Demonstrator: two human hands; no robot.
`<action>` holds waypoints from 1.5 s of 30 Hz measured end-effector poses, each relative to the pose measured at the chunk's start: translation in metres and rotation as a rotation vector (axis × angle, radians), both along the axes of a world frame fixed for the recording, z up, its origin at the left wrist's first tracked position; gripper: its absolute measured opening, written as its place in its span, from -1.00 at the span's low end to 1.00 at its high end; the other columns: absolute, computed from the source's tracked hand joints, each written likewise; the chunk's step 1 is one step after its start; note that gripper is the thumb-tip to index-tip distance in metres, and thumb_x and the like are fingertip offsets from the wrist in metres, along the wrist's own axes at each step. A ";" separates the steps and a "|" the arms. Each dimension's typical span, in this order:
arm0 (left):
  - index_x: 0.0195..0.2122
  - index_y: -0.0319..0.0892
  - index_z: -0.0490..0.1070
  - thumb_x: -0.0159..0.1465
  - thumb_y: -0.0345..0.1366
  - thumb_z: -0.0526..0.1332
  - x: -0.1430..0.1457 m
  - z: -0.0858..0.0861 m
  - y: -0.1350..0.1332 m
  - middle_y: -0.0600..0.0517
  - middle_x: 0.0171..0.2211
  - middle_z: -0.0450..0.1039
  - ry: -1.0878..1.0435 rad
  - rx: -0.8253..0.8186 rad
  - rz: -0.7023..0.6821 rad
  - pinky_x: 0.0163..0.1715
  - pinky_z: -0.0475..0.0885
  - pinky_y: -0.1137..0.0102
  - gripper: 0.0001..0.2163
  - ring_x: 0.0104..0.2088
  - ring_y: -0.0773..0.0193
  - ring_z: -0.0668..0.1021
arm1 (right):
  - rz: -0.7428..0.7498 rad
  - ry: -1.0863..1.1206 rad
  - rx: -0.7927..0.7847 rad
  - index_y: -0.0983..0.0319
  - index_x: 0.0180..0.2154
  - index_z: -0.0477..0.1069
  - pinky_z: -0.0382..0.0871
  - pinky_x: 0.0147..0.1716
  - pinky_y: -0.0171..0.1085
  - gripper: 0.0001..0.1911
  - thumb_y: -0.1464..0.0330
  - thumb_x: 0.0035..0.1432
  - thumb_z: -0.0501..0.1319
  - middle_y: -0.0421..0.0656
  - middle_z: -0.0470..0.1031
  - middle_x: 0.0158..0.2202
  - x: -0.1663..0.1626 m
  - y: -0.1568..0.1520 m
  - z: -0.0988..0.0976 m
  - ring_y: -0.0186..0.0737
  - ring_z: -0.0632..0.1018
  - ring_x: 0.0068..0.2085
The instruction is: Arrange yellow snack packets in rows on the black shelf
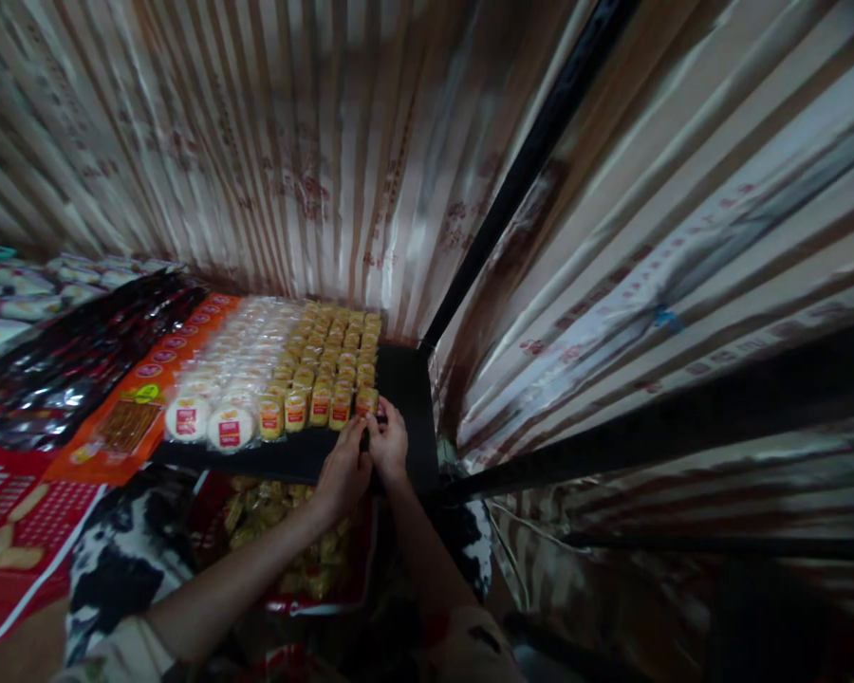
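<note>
Small gold packaged snacks [319, 403] with red labels stand in tight rows on a black shelf [405, 379]. At the front right end of these rows, both my hands meet at one gold snack packet [366, 400]. My right hand [389, 444] pinches it from the right with bent fingers. From the left and below, my left hand [345, 467] has its closed fingertips against the same packet. Below my forearms, a red basket [366, 569] holds many loose gold packets [320, 545], partly covered by my left arm.
Left of the rows lie clear-wrapped round white snacks [232, 427], an orange snack bag [124, 413] and dark shiny packets [57, 370]. Another red basket [78, 517] sits lower left. Striped plastic sheeting [313, 142] hangs behind, with a black post [512, 199] at the shelf's corner.
</note>
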State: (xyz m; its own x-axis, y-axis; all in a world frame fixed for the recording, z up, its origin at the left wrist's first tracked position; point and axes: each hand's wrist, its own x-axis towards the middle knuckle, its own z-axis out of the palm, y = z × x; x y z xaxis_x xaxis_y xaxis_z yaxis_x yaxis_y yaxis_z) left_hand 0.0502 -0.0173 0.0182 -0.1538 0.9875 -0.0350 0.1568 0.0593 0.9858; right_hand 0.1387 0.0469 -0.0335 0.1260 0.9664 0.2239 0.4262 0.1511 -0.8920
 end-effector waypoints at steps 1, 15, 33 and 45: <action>-0.05 -0.20 0.38 -0.07 -0.63 0.11 0.000 -0.002 0.001 -0.14 0.15 0.24 0.001 -0.002 -0.001 0.23 0.04 0.19 -0.49 0.20 0.07 0.23 | -0.004 -0.011 -0.002 0.26 -0.05 0.36 0.45 -0.33 -0.27 -0.62 0.28 0.08 0.09 -0.01 0.43 -0.17 -0.001 0.001 0.000 -0.18 0.47 -0.19; 0.16 -0.32 0.18 0.03 -0.60 -0.02 -0.003 -0.023 0.006 -0.16 0.21 0.15 0.250 0.007 -0.103 0.24 0.09 0.23 -0.41 0.22 0.18 0.22 | -0.046 -0.019 -0.057 0.27 -0.04 0.36 0.44 -0.34 -0.31 -0.58 0.21 0.11 0.07 -0.02 0.42 -0.14 -0.005 -0.003 0.003 -0.21 0.49 -0.20; 0.15 -0.28 0.21 0.05 -0.61 -0.07 0.002 -0.031 0.008 -0.13 0.18 0.22 0.321 0.059 -0.082 0.23 0.09 0.21 -0.42 0.22 0.21 0.22 | 0.006 -0.075 0.004 0.22 0.04 0.34 0.39 -0.13 -0.25 -0.56 0.25 0.14 0.01 -0.04 0.40 -0.03 -0.008 0.005 -0.006 -0.20 0.46 -0.12; -0.07 -0.26 0.37 0.05 -0.59 -0.05 -0.008 -0.027 -0.027 -0.13 -0.06 0.43 0.305 0.183 -0.044 0.04 0.34 0.28 -0.57 -0.04 0.24 0.47 | -0.020 -0.054 0.023 0.24 0.09 0.25 0.42 -0.24 -0.23 -0.47 0.23 0.09 0.10 0.02 0.36 0.02 -0.005 -0.003 0.000 -0.12 0.36 -0.01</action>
State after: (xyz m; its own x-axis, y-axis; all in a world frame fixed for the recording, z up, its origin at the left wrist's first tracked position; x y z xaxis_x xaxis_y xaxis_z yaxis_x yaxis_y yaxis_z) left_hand 0.0423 -0.0440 -0.0086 -0.0873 0.9791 0.1839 0.4443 -0.1269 0.8869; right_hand 0.1332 0.0436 -0.0340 0.1321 0.9585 0.2526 0.4763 0.1621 -0.8642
